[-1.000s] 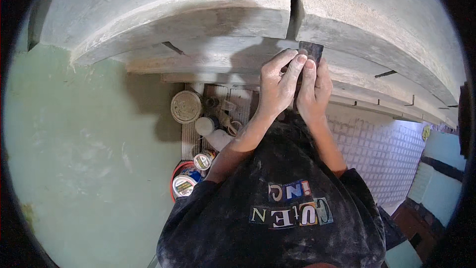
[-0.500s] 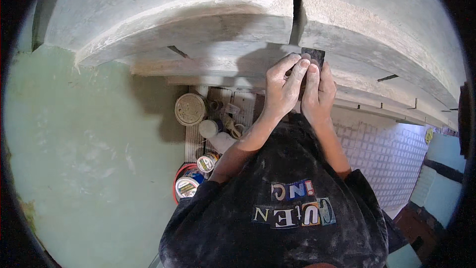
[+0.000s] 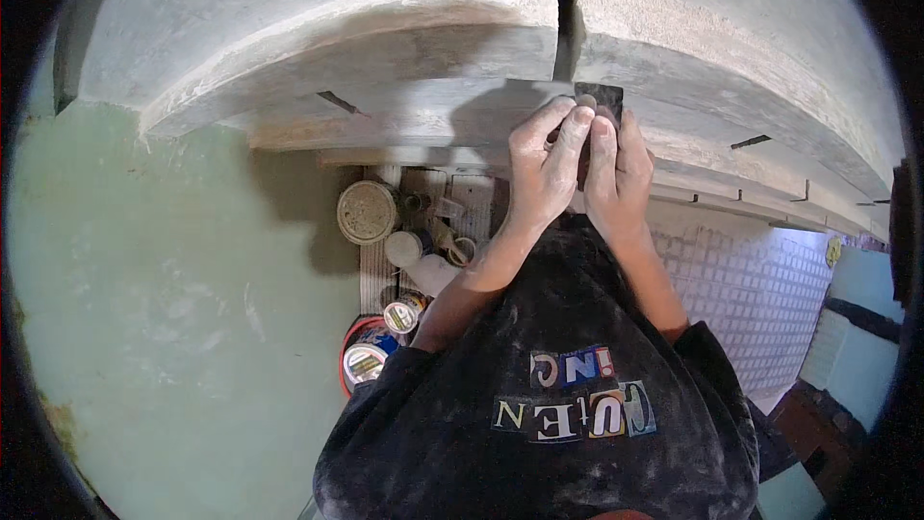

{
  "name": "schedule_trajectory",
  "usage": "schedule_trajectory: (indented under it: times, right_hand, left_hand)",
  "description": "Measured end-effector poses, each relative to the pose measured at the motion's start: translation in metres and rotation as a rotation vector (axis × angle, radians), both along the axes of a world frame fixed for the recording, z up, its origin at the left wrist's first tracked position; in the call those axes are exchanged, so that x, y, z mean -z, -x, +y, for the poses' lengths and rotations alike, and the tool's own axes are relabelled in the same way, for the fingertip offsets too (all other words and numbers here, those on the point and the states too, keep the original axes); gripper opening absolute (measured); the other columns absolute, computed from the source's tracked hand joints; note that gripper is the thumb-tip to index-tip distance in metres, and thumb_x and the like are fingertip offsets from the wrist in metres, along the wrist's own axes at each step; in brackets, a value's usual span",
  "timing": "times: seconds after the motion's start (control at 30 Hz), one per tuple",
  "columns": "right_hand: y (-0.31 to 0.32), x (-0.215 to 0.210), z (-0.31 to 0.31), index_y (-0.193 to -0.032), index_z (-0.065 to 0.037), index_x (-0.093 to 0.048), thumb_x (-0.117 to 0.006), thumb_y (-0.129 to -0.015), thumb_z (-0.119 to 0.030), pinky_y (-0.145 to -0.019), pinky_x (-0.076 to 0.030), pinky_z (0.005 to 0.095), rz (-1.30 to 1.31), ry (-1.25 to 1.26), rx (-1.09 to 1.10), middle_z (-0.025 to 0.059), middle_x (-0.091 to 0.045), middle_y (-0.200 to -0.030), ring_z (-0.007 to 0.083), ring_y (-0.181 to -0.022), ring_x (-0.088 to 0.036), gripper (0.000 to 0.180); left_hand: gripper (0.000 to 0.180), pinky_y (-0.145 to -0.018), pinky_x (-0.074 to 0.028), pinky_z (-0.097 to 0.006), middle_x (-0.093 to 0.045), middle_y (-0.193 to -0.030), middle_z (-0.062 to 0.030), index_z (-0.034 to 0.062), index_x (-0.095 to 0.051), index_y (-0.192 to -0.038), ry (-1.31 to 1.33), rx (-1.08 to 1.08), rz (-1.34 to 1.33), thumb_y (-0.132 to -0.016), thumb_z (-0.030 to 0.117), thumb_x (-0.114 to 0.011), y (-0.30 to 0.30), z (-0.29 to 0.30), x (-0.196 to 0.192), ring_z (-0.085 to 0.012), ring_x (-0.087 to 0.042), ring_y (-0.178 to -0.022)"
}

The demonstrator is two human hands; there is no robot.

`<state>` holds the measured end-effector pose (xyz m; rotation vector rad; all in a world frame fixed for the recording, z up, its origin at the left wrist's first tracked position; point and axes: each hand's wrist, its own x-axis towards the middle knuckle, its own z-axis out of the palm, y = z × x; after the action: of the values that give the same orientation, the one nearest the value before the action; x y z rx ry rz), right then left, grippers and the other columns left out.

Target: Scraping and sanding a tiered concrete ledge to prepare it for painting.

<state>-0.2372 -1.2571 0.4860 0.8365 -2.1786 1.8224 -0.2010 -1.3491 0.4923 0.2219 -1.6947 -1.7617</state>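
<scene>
A small dark rectangular sheet [image 3: 605, 96], which looks like sandpaper, sits at the fingertips of both hands, beside the pale stepped ledge [image 3: 664, 77]. My left hand [image 3: 544, 159] is closed, its thumb and fingertips pressed together at the sheet's near left corner. My right hand [image 3: 619, 173] is closed against it, thumb upright beside the left thumb and fingers curled behind. White dust coats both hands. Just beyond them a dark slot [image 3: 564, 29] cuts through the ledge. The lower part of the sheet is hidden by my fingers.
At left stands a green wall [image 3: 164, 260] with white smears. Below the ledge are a round lidded bucket [image 3: 367, 213], a white container [image 3: 404, 248] and tubs [image 3: 364, 363] in a red-rimmed basin. White block-patterned wall [image 3: 722, 299] lies to the right.
Both hands and the dark sheet have shifted slightly left and up in the picture. The view has also shifted a little. The grip looks the same.
</scene>
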Motion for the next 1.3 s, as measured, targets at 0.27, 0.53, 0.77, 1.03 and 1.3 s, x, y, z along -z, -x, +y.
schedule_trajectory:
  times: [0.27, 0.53, 0.77, 1.03, 1.3]
  right_hand:
    - [0.000, 0.000, -0.001, -0.102, 0.006, -0.057, -0.056, -0.100, -0.011, -0.055, -0.048, 0.0315, -0.035, 0.029, 0.010, 0.0203, -0.066, -0.076, 0.0179, -0.064, -0.066, 0.017]
    - [0.000, 0.002, 0.000, -0.105, 0.005, -0.059, -0.056, -0.100, -0.013, -0.054, -0.047, 0.0306, -0.062, 0.048, 0.007, 0.0176, -0.065, -0.074, 0.0162, -0.061, -0.062, 0.019]
    - [-0.004, -0.001, -0.005, -0.106, 0.004, -0.059, -0.054, -0.102, -0.015, -0.059, -0.048, 0.0311, -0.108, 0.089, 0.024, 0.0167, -0.066, -0.079, 0.0136, -0.068, -0.061, 0.020]
    - [-0.006, -0.015, -0.007, -0.107, 0.004, -0.058, -0.051, -0.103, -0.016, -0.067, -0.046, 0.0289, -0.230, 0.163, -0.037, 0.0117, -0.062, -0.084, 0.0118, -0.078, -0.055, 0.021]
    - [-0.015, -0.017, -0.006, -0.113, 0.003, -0.060, -0.051, -0.103, -0.013, -0.072, -0.047, 0.0259, -0.230, 0.139, 0.010, 0.0068, -0.064, -0.089, 0.0102, -0.081, -0.055, 0.021]
  left_hand:
    - [0.017, -0.070, -0.047, -0.026, -0.063, -0.082, -0.0064, -0.0074, -0.062, -0.093, -0.005, 0.008, 0.000, -0.098, 0.009, -0.060, 0.000, 0.000, -0.003, -0.0091, -0.054, -0.079]
    - [0.019, -0.068, -0.046, -0.025, -0.060, -0.081, -0.0041, -0.0065, -0.061, -0.091, -0.011, 0.014, 0.004, -0.099, 0.011, -0.060, -0.001, 0.001, -0.002, -0.0080, -0.052, -0.078]
    - [0.019, -0.066, -0.045, -0.023, -0.062, -0.082, -0.0010, -0.0054, -0.063, -0.095, 0.015, -0.011, 0.006, -0.099, 0.013, -0.061, -0.002, 0.002, -0.005, -0.0061, -0.051, -0.077]
    - [0.018, -0.065, -0.045, -0.023, -0.063, -0.081, -0.0019, -0.0059, -0.065, -0.097, 0.064, -0.044, -0.024, -0.098, 0.012, -0.063, -0.008, 0.003, -0.032, -0.0057, -0.052, -0.076]
    - [0.019, -0.068, -0.047, -0.024, -0.067, -0.088, -0.0041, -0.0068, -0.068, -0.100, 0.078, 0.008, -0.070, -0.097, 0.012, -0.063, -0.010, -0.001, -0.038, -0.0069, -0.055, -0.079]
